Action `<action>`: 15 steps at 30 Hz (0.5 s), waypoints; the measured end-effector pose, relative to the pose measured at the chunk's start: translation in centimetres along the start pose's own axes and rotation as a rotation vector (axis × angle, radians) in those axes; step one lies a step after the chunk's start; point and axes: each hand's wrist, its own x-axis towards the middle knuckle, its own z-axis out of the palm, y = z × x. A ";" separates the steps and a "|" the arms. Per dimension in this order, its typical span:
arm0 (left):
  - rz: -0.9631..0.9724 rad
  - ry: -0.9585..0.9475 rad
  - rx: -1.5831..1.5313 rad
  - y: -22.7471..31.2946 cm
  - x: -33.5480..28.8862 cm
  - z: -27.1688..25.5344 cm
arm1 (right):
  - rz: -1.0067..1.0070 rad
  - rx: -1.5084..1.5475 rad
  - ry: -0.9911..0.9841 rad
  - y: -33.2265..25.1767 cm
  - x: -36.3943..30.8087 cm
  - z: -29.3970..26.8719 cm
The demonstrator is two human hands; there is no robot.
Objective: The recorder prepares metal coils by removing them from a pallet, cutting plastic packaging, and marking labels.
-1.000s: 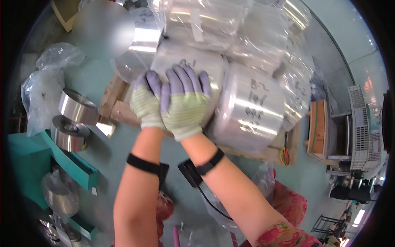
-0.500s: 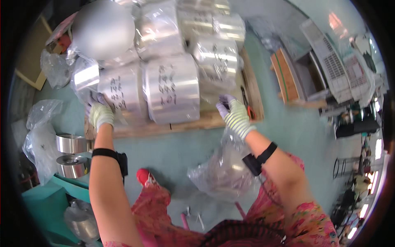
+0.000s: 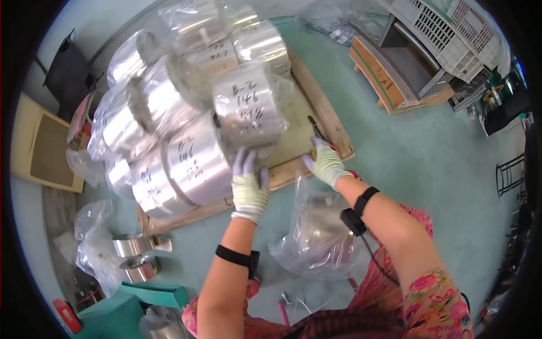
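Pale green floor (image 3: 406, 169) spreads under everything in this room, and on it lies a wooden pallet (image 3: 317, 93), which I take as my landmark. Many silvery rolls, wrapped in clear plastic, are gathered on the left and far parts of the pallet. One wrapped roll (image 3: 199, 164), with handwritten black marks, is at the pallet's near edge. Another wrapped roll (image 3: 245, 99) sits behind it, toward the middle of the pallet.

At the near edge of the pallet I see the person's left hand (image 3: 249, 192), in a striped glove with purple fingertips. Its grip is wide, with fingers stretched and thumb apart, just beside the nearer marked roll; I cannot tell if they touch.

By the near right corner of the pallet is the right hand (image 3: 328, 163), gloved in the same way. It is at a black and red hand tool (image 3: 316, 127) lying on the pallet; whether its grip is closed around this tool, I cannot tell.

In front of the pallet, on the floor, is a clear plastic bag (image 3: 316, 231) with something silvery inside.
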 end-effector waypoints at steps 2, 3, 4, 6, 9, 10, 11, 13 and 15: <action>-0.043 0.035 0.108 -0.8 5.0 2.0 | 0.015 0.137 0.088 -1.0 3.8 1.3; -0.196 0.019 0.097 -1.9 7.2 3.1 | 0.023 0.166 0.121 -2.2 5.4 1.7; -0.365 -0.008 0.092 -2.5 10.0 3.4 | 0.030 0.200 0.150 -3.7 6.9 2.0; -0.498 -0.039 0.273 -4.8 13.6 4.9 | 0.017 0.369 0.176 -4.7 9.7 3.2; -0.593 -0.006 0.449 -9.2 16.6 6.7 | 0.056 0.547 0.114 -5.9 14.2 4.5; -0.651 0.009 0.479 -10.4 17.1 7.3 | 0.086 0.627 0.001 -6.3 15.5 4.6; -0.761 -0.056 0.517 -10.3 18.0 7.3 | 0.104 0.650 -0.051 -6.9 16.1 4.3; -0.747 -0.126 0.510 -9.9 20.7 7.2 | 0.065 0.761 -0.187 -6.9 17.9 1.4; -0.789 -0.227 0.478 -11.6 23.2 7.7 | 0.041 0.867 -0.323 -5.3 19.0 1.6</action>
